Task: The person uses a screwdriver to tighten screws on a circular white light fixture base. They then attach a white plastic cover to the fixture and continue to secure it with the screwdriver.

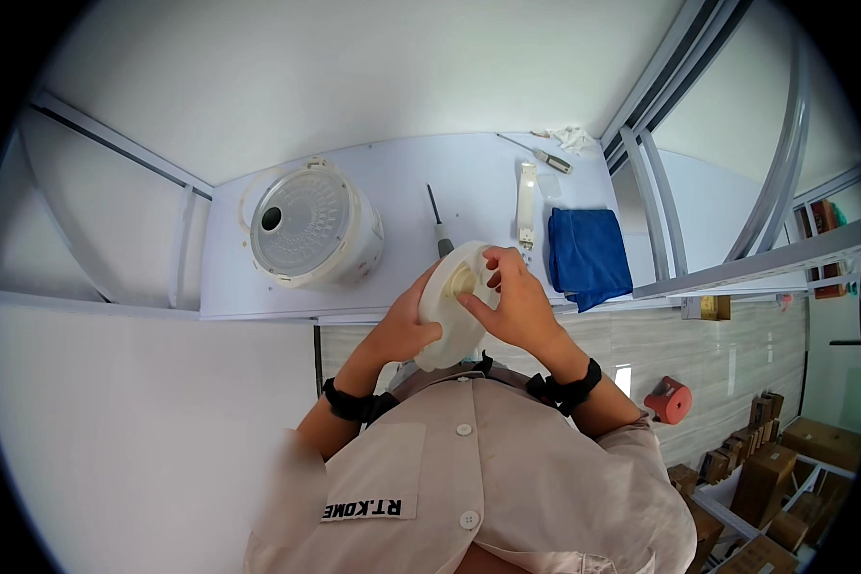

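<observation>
White table, bearing at left a closed round appliance, contents hidden. Pale round part by the near edge, clamped at the rim by left hand, touched near the middle by right hand; liable to drop through a loosened grip. Grey-handled screwdriver just beyond, easily knocked.

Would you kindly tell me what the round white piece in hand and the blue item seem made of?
The round white piece looks like satin plastic, from its even, pale surface; the blue item, perhaps thin plastic or coated fabric, given creases and sheen.
</observation>
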Available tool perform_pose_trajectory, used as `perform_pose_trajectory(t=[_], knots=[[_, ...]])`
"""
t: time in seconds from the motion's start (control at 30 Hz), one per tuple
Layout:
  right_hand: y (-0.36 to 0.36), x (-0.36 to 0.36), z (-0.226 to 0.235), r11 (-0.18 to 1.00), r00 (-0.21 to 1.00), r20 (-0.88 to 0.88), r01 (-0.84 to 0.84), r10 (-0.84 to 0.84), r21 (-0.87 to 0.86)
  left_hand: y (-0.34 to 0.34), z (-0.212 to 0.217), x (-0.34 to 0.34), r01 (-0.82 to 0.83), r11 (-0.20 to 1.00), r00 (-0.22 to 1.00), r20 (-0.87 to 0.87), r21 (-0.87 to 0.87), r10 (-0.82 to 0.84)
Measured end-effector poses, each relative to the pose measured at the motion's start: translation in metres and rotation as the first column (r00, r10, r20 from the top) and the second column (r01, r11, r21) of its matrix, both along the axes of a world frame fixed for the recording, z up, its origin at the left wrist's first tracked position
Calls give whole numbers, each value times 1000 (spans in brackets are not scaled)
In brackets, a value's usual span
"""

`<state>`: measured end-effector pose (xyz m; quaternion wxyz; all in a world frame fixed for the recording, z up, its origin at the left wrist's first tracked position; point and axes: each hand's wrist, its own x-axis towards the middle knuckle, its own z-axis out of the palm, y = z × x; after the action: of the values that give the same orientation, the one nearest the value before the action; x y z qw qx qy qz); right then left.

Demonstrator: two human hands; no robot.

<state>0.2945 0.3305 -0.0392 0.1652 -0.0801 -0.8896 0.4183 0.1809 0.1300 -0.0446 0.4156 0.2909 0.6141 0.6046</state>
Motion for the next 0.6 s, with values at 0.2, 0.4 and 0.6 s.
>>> perform_pose_trajectory(t=[0.2,0.4,0.6], knots=[[-7,-5,1,998,989,138,-53,58,-40,2,8,-3,-1,1000,989,-150,8,2],[6,-9,-12,992,996,-56,-60,66,111,9,8,-4,-18,1000,991,-134,-24,14],[10,-7,-7,991,986,-147,-61,78,122,12,-11,-12,-73,997,997,-33,13,73]])
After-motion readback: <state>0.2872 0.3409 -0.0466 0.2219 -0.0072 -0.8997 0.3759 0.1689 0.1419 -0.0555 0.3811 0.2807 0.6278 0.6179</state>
